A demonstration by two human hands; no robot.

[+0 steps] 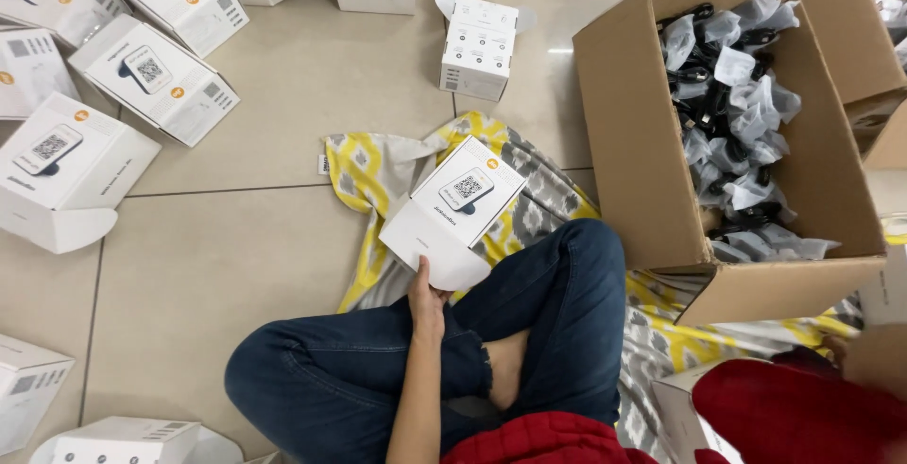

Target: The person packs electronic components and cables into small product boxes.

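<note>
**A:** Nearest the camera, what shows?

**B:** A person sits cross-legged in blue jeans (378, 369) on a yellow and grey patterned cloth (364, 176). One bare forearm runs up the middle of the frame, and the hand (427, 296) at its end is closed on the near edge of a white carton (455, 211), thumb on the open flap.

**A:** Which hand is it?

**B:** It reads as the left. The right hand is out of sight; a red sleeve (803, 412) fills the near right corner.

**A:** And the carton itself?

**B:** It is held just beyond the knees, tilted, its printed top facing up, directly above the gripping hand and over the cloth.

**A:** Farther out?

**B:** To the right stands a big open cardboard box (633, 143), packed with black cables in clear bags (732, 105). On the left, more white cartons (151, 77) lie scattered over the beige tiled floor (302, 86), several with flaps open. At the far middle, one small white box (479, 46) sits alone, well apart from the held one.
</note>
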